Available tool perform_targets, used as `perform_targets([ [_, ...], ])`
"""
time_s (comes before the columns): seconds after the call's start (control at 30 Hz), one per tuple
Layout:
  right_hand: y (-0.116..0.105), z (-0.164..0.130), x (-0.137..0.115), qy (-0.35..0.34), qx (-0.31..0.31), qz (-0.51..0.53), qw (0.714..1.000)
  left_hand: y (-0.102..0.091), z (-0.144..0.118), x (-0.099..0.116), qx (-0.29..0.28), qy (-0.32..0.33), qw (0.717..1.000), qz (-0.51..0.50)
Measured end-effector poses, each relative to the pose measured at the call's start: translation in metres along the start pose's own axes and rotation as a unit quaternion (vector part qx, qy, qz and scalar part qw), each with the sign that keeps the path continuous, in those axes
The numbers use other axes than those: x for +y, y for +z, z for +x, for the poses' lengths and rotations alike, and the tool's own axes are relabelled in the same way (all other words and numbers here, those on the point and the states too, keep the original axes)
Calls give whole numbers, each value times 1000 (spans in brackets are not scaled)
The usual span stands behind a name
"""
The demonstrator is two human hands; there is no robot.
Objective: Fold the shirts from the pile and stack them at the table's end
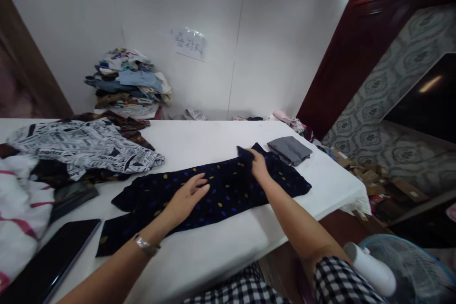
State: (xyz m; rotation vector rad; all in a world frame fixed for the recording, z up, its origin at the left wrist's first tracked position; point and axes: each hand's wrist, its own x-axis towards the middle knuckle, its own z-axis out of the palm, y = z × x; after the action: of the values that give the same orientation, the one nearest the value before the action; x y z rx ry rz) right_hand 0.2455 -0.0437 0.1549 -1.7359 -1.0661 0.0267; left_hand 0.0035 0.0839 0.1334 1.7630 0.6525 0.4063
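Observation:
A dark navy shirt (228,194) with blue and yellow spots lies in a long strip across the white table. My left hand (187,197), with a silver bracelet at the wrist, is over its left half, fingers apart and thumb out; whether it presses on the cloth I cannot tell. Toward the right end, my right hand (259,165) is closed on a raised edge of the same shirt, and part of the cloth stands up past the fingers. Just beyond the shirt's right end rests a folded grey garment (290,150).
On the left lie a black-and-white lettered shirt (85,145), a white cloth with red stripes (21,204) and a black phone-like slab (53,259). A tall clothes pile (130,80) stands against the wall. A fan (409,270) is at lower right, past the table edge.

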Motion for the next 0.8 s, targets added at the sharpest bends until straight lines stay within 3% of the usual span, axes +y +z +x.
perform_targets([
  [0.07, 29, -4, -15, -68, -45, -23, 996, 27, 1, 17, -59, -41, 983, -170],
  [0.1, 42, -9, -21, -101, -81, -31, 991, 37, 3, 22, -59, -50, 971, -227],
  [0.17, 60, -17, -26, -157, -166, -20, 973, 46, 9, 25, -10, -58, 957, -283],
  [0.23, 61, -18, -18, -166, -224, 13, 960, 45, 15, 23, 44, -77, 953, -289],
  [0.3, 46, -7, 1, -90, -213, -3, 973, 38, 18, 20, 47, -96, 956, -273],
  [0.37, 20, 15, 26, 51, -143, -93, 984, 33, 19, 20, 19, -98, 963, -249],
  [0.43, -10, 44, 52, 163, -83, -192, 964, 32, 17, 24, -11, -82, 972, -221],
  [0.53, -41, 83, 83, 235, -53, -247, 939, 38, 14, 33, -51, -34, 984, -165],
  [0.63, -46, 108, 103, 293, -55, -277, 914, 47, 8, 42, -109, 14, 989, -99],
  [0.8, -25, 125, 118, 343, -76, -292, 889, 54, -3, 57, -241, 31, 970, -7],
])
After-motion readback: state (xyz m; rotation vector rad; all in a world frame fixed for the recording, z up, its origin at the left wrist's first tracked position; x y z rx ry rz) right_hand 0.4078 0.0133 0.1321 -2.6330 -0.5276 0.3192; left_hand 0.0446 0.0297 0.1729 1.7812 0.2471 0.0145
